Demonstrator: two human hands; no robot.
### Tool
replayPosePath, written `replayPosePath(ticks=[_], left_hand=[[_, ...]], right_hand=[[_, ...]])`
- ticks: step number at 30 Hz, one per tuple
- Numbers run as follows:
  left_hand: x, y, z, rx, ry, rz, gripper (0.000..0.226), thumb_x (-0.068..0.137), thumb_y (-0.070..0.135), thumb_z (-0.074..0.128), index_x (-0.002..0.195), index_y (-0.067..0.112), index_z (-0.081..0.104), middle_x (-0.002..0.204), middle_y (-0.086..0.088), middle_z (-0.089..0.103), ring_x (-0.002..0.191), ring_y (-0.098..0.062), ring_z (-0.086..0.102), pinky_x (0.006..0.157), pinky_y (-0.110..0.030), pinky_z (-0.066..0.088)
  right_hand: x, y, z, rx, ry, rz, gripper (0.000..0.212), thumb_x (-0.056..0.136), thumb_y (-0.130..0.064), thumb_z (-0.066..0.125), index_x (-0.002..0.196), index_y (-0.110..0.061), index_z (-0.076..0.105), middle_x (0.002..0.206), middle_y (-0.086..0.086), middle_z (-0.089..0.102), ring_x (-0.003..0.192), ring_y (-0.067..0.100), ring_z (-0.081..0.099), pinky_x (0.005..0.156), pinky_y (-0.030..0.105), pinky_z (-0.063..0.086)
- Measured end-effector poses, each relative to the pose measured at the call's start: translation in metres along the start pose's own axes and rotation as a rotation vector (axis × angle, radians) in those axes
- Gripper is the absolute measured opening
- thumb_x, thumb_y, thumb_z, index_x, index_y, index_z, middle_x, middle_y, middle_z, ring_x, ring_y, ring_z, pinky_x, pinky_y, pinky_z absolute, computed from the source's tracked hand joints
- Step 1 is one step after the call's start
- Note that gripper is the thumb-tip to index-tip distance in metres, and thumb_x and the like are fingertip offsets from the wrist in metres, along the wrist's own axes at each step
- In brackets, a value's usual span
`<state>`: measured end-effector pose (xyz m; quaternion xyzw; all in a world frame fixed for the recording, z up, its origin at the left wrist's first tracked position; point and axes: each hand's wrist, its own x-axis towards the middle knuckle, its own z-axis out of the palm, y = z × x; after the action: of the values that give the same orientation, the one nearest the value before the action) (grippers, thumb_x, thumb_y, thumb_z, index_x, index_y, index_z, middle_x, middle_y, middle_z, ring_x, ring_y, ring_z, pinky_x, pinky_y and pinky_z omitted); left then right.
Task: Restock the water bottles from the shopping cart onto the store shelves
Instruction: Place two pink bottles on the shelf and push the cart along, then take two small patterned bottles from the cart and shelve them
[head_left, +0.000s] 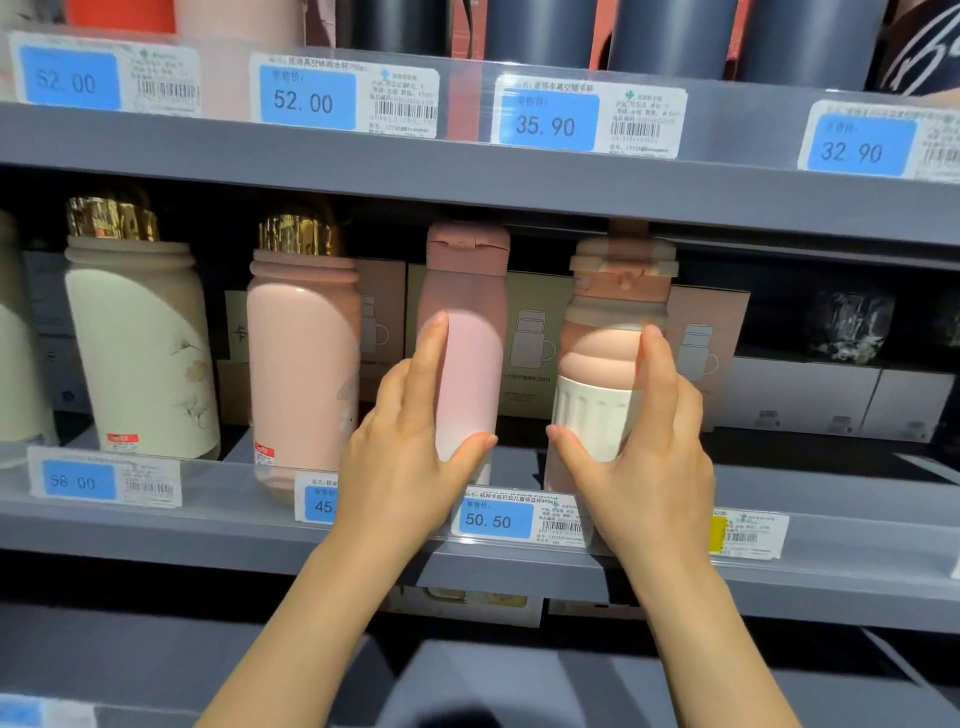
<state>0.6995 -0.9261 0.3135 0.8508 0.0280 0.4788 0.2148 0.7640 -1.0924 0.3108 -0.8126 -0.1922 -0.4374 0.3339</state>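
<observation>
Two water bottles upright on the middle shelf (779, 499), just beside each other above the 50.50 price tag (493, 519): a slim pink bottle (470, 322) with a flip lid, and a squat peach bottle with a white ribbed base (602, 364). Left hand (405, 467) wrapped around the slim bottle's lower half, forefinger up its side, thumb across the front. Right hand (660, 452) curled round the ribbed base, forefinger raised along the peach body. Both bottles apparently seated on the shelf, though their feet hidden behind the clear rail. Placement step seemingly at its end, with only squaring-up left. Next move, by that reading: letting go without tipping either bottle, then back to the cart, out of view here. To the left, a pink flask (301, 374) and a cream flask (140, 353), both gold-capped; boxed stock (535, 343) behind; dark flasks on the upper shelf (467, 171).
</observation>
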Motion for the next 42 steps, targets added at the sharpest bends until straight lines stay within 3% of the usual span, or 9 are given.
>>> replayPosePath(ticks=[7, 11, 17, 22, 27, 31, 36, 39, 42], left_hand=[[-0.001, -0.002, 0.001, 0.047, -0.007, 0.026, 0.097, 0.077, 0.043, 0.071, 0.139, 0.051, -0.003, 0.141, -0.005, 0.04, 0.106, -0.031, 0.054, 0.072, -0.031, 0.036], [-0.002, -0.01, 0.006, 0.058, 0.023, 0.033, 0.095, 0.076, 0.05, 0.069, 0.146, 0.041, 0.006, 0.139, -0.005, 0.041, 0.102, -0.026, 0.055, 0.068, -0.035, 0.049], [-0.025, -0.011, 0.001, 0.047, 0.181, 0.117, 0.057, 0.085, 0.041, 0.057, 0.136, 0.018, 0.046, 0.135, -0.008, 0.048, 0.117, -0.017, 0.049, 0.093, -0.026, 0.041], [-0.065, -0.032, -0.031, 0.098, 0.258, 0.146, 0.031, 0.086, 0.024, 0.061, 0.113, 0.01, 0.067, 0.117, -0.006, 0.062, 0.102, -0.02, 0.06, 0.087, -0.029, 0.049], [-0.138, -0.091, -0.106, 0.179, 0.197, 0.05, 0.023, 0.087, 0.023, 0.06, 0.102, 0.009, 0.071, 0.105, -0.003, 0.066, 0.096, -0.017, 0.062, 0.088, -0.027, 0.048], [-0.226, -0.153, -0.197, 0.262, 0.059, -0.242, 0.024, 0.089, 0.032, 0.054, 0.096, 0.017, 0.071, 0.097, 0.008, 0.067, 0.089, -0.01, 0.063, 0.08, -0.024, 0.049], [-0.349, -0.228, -0.332, 0.344, -0.089, -0.681, 0.028, 0.084, 0.045, 0.048, 0.095, 0.029, 0.068, 0.092, 0.011, 0.069, 0.085, -0.008, 0.061, 0.075, -0.023, 0.044], [-0.406, -0.259, -0.407, 0.431, -0.172, -0.892, 0.008, 0.088, 0.032, 0.059, 0.093, 0.033, 0.064, 0.084, 0.012, 0.063, 0.079, -0.015, 0.062, 0.065, -0.029, 0.047], [-0.448, -0.277, -0.467, 0.459, -0.147, -1.032, 0.015, 0.086, 0.02, 0.064, 0.097, 0.028, 0.068, 0.09, 0.01, 0.067, 0.078, -0.016, 0.063, 0.065, -0.027, 0.044]], right_hand=[[-0.001, 0.0, -0.003, -0.027, -0.023, 0.025, 0.108, 0.069, -0.046, 0.079, 0.15, -0.032, 0.008, 0.132, 0.011, 0.043, 0.104, 0.036, 0.055, 0.07, 0.041, 0.047], [-0.002, 0.0, -0.004, -0.015, -0.028, 0.032, 0.106, 0.069, -0.051, 0.076, 0.148, -0.034, 0.008, 0.136, 0.011, 0.04, 0.11, 0.037, 0.052, 0.071, 0.044, 0.049], [-0.022, -0.001, -0.004, 0.083, 0.125, -0.213, 0.071, 0.081, -0.03, 0.072, 0.139, -0.02, 0.033, 0.14, 0.012, 0.034, 0.125, 0.031, 0.036, 0.088, 0.053, 0.049], [-0.067, -0.037, 0.008, 0.248, 0.02, -0.397, 0.05, 0.085, -0.022, 0.062, 0.131, -0.017, 0.044, 0.136, 0.009, 0.041, 0.123, 0.032, 0.046, 0.098, 0.048, 0.043], [-0.125, -0.111, 0.039, 0.455, -0.22, -0.424, 0.038, 0.088, -0.029, 0.054, 0.125, -0.019, 0.051, 0.129, 0.006, 0.052, 0.118, 0.024, 0.05, 0.1, 0.035, 0.041], [-0.204, -0.2, 0.071, 0.599, -0.496, -0.394, 0.03, 0.085, -0.031, 0.053, 0.111, -0.018, 0.06, 0.11, -0.001, 0.061, 0.103, 0.016, 0.055, 0.089, 0.019, 0.038], [-0.341, -0.317, 0.113, 0.658, -0.953, -0.339, 0.023, 0.08, -0.032, 0.064, 0.1, -0.022, 0.064, 0.092, -0.003, 0.066, 0.084, 0.015, 0.061, 0.073, 0.023, 0.045], [-0.408, -0.382, 0.126, 0.596, -1.298, -0.301, 0.023, 0.087, -0.036, 0.064, 0.108, -0.027, 0.06, 0.09, -0.012, 0.053, 0.081, 0.007, 0.05, 0.071, 0.023, 0.038], [-0.453, -0.437, 0.132, 0.565, -1.455, -0.278, 0.029, 0.09, -0.032, 0.063, 0.115, -0.019, 0.061, 0.101, -0.004, 0.06, 0.091, 0.013, 0.056, 0.076, 0.025, 0.042]])
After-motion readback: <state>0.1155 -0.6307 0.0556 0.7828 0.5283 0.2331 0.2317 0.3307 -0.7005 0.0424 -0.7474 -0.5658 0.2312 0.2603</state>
